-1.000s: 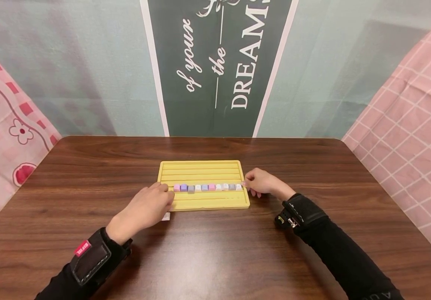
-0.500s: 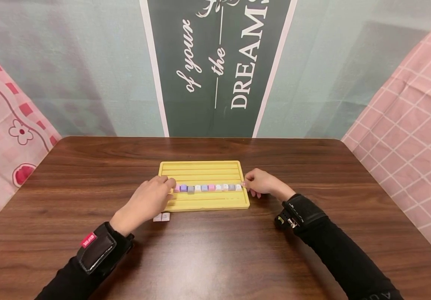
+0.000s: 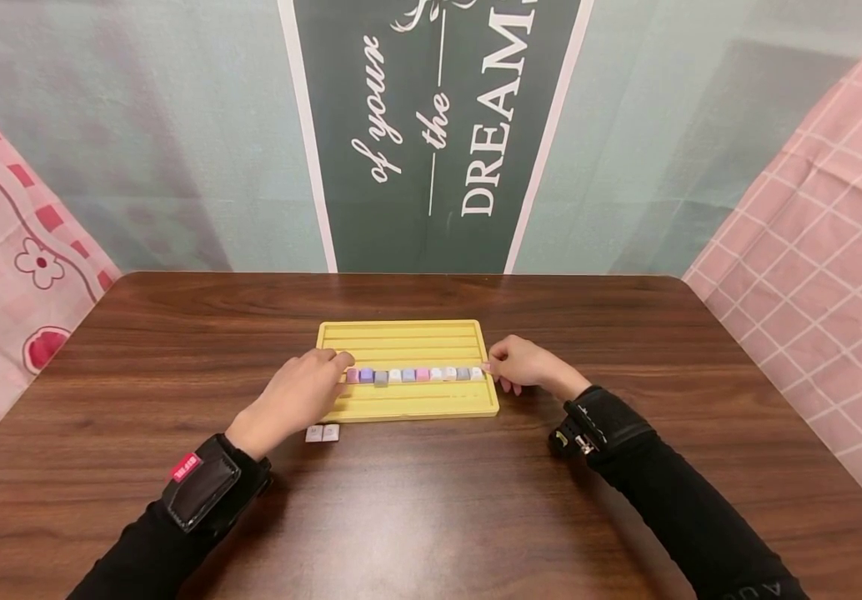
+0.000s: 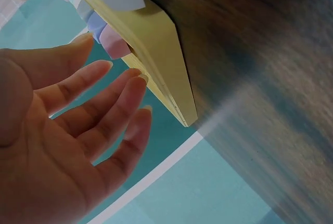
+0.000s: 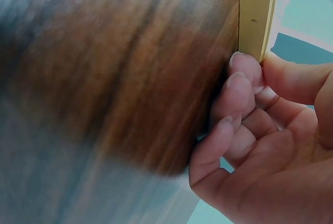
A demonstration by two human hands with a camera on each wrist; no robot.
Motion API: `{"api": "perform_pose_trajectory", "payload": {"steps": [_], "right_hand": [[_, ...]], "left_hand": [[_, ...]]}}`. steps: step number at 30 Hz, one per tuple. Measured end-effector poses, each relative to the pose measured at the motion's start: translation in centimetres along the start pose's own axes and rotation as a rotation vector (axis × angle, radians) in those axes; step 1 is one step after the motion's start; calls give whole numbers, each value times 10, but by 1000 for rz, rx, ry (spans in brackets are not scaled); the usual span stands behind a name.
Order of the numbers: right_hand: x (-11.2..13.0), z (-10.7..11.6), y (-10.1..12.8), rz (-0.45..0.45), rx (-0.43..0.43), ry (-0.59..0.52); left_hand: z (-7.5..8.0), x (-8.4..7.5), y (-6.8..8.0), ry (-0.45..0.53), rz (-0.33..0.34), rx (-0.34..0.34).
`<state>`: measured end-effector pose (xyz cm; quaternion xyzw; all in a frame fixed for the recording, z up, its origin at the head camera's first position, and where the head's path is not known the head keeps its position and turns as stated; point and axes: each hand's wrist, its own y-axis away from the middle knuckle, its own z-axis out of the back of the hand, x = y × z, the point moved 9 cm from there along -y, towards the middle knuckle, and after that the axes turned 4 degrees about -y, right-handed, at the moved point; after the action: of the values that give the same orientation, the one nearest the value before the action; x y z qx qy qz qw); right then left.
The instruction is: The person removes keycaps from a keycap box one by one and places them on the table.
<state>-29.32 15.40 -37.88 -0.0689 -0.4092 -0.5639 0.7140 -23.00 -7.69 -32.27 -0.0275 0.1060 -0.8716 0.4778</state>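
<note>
A yellow grooved tray (image 3: 407,398) lies at the centre of the frame on the dark wooden counter (image 3: 431,500), with one row of pastel keycaps (image 3: 416,375) in a middle groove. The left hand (image 3: 298,398), fingers straight and relaxed, touches the row's left end. The right hand (image 3: 523,363) pinches the tray's right edge, fingers curled. Two loose keycaps (image 3: 323,433) sit just below the tray's lower left corner. The wall banner (image 3: 438,125) reads "of your", "the", "DREAM".

Head view down over table; wrist views close, sharing yellow tray (image 3: 408,337)
</note>
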Motion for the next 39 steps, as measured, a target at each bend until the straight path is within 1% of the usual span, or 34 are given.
{"api": "perform_pose_trajectory", "payload": {"steps": [4,9,12,23,33,39], "right_hand": [[0,1,0,-2,-2,8],[0,1,0,2,3,4],[0,1,0,0,4,5],[2,1,0,16,11,21],[0,1,0,11,8,12],[-2,1,0,1,7,-5]], "left_hand": [[-3,1,-1,12,-2,17],[-6,4,-4,16,15,57],[-7,4,-6,9,22,67],[-7,4,-11,-21,18,62],[-6,4,-13,-34,25,60],[-6,4,-14,-35,19,44]]}}
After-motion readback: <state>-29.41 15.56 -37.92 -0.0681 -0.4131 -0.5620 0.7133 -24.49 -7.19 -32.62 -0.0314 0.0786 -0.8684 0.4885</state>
